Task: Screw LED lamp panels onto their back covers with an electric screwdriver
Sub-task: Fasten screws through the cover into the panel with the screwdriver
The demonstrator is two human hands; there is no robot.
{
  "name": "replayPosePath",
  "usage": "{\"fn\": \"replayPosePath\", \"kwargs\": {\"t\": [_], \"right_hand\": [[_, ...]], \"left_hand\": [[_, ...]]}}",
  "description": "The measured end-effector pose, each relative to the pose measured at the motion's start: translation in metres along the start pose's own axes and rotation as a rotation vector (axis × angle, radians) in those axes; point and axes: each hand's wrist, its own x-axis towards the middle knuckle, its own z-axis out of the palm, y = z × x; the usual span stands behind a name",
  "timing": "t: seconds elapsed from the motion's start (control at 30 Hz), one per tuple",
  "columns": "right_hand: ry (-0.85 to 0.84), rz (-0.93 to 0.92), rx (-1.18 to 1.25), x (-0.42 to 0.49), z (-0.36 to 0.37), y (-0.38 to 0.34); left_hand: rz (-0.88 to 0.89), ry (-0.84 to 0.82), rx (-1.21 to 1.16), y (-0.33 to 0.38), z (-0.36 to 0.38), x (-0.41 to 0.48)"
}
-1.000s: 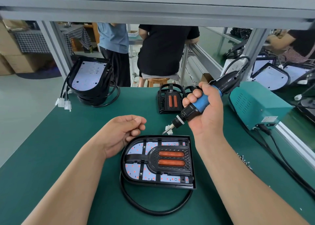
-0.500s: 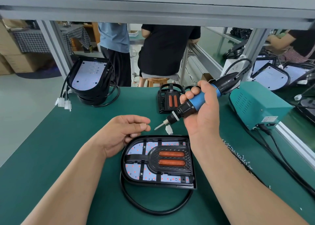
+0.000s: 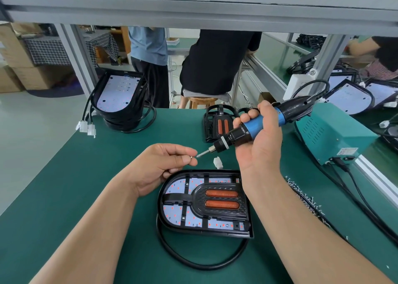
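Note:
A black lamp back cover with a white LED panel and two orange strips (image 3: pixel 205 202) lies flat on the green mat in front of me, its black cable (image 3: pixel 193 260) looping below it. My right hand (image 3: pixel 258 146) grips a blue and black electric screwdriver (image 3: pixel 254 126), held above the lamp with its bit pointing left. My left hand (image 3: pixel 163 165) pinches a small screw (image 3: pixel 191 157) between thumb and forefinger, right at the bit's tip. A white connector (image 3: pixel 218 162) lies just beyond the lamp.
A stack of lamp units (image 3: pixel 120 98) with white plugs stands at the back left. Another back cover (image 3: pixel 217 124) sits at the back centre. A teal power box (image 3: pixel 331 133) with cables is at the right, and loose screws (image 3: pixel 305 199) lie right of the lamp. People work behind the bench.
The screwdriver has lifted and swung left, its bit now meeting my left fingertips. My left hand has reached forward, with a screw showing between thumb and forefinger.

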Motion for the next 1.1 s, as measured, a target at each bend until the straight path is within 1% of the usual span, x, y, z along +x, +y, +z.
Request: {"fn": "replayPosePath", "kwargs": {"t": [0.27,0.5,0.63,0.8,0.9,1.1], "right_hand": [[-0.055,-0.017,-0.027,-0.006,0.003,0.006],[-0.052,-0.020,-0.057,-0.007,0.001,0.007],[-0.056,-0.051,-0.103,-0.009,0.001,0.009],[-0.037,-0.099,-0.166,-0.013,0.002,0.013],[-0.033,-0.083,-0.164,-0.013,0.002,0.014],[0.030,-0.054,-0.145,-0.008,-0.001,0.015]], "left_hand": [[-0.017,-0.002,0.006,0.002,0.003,-0.002],[-0.020,0.010,0.029,0.004,0.006,-0.003],[-0.016,0.025,0.041,0.005,0.007,-0.004],[-0.025,0.055,0.065,0.004,0.008,-0.003],[-0.019,0.062,0.053,0.003,0.006,-0.003],[0.005,0.063,0.046,0.004,0.008,-0.002]]}}
